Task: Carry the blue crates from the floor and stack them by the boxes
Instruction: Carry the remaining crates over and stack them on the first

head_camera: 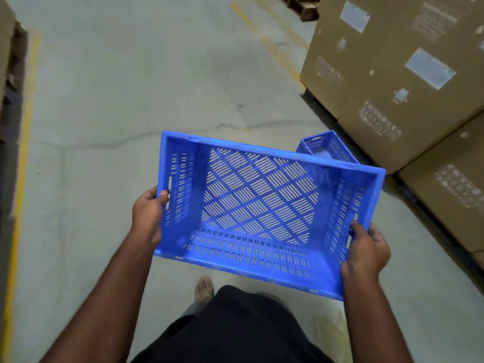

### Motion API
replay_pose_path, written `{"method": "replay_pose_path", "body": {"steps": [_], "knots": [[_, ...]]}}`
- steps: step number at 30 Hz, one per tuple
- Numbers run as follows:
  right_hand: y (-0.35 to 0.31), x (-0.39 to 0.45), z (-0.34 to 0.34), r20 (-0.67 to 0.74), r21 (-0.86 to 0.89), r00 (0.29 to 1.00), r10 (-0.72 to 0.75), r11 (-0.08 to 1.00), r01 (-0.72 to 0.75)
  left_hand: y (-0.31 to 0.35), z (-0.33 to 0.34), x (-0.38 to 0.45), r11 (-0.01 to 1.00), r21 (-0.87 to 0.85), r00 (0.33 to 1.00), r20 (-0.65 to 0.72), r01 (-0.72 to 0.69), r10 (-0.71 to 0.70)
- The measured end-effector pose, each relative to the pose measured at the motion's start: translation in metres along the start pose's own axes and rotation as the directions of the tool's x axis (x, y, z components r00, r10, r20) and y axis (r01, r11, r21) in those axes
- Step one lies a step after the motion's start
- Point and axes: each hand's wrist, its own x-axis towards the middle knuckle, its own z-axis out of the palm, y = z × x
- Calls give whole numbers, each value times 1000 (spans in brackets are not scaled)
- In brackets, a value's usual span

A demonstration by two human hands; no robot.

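Blue perforated plastic forms the crate (262, 213) held at the centre of the frame, clear of the grey concrete floor (131, 87) and tilted so that its open top faces the camera and its slotted base shows the floor through it. Both bare forearms rise from the lower edge of the frame, one on each side of the crate. The left hand (148, 216), at centre left, grasps the crate's left end wall: its thumb is hooked over the rim beside the handle slot, and its palm lies against the outer face; its other fingers are hidden behind the wall. The right hand (365, 254), at lower right, clasps the right end wall in the same way, thumb curled over the rim and the remaining fingers out of sight on the outside. A second blue crate (327, 146) rests on the floor just beyond the far rim of the held one, right of centre, close beside the large cardboard boxes (392, 74) that fill the upper right of the frame and bear pale labels. A yellow floor line (22, 166) runs down the left side of the frame. Dark clothing (235, 328) and one bare foot (204, 288) appear at the bottom centre, below the crate.
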Motion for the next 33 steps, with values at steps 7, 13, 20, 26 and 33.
{"method": "replay_pose_path", "body": {"steps": [7,13,20,26,33], "knots": [[-15,67,116,-158,77,987,-38,996,51,79,116,144,992,119,996,91,-30,19],[0,185,210,-253,-14,963,-87,996,87,111,254,260,976,177,979,182,-129,97],[-35,326,291,-304,-16,950,-71,997,69,162,427,346,974,145,959,252,-172,132],[-62,413,301,-494,20,868,-50,997,69,162,600,394,958,233,904,423,-165,53],[-37,558,312,-707,-39,707,-24,999,-5,110,830,470,883,437,758,631,-172,-164]]}}
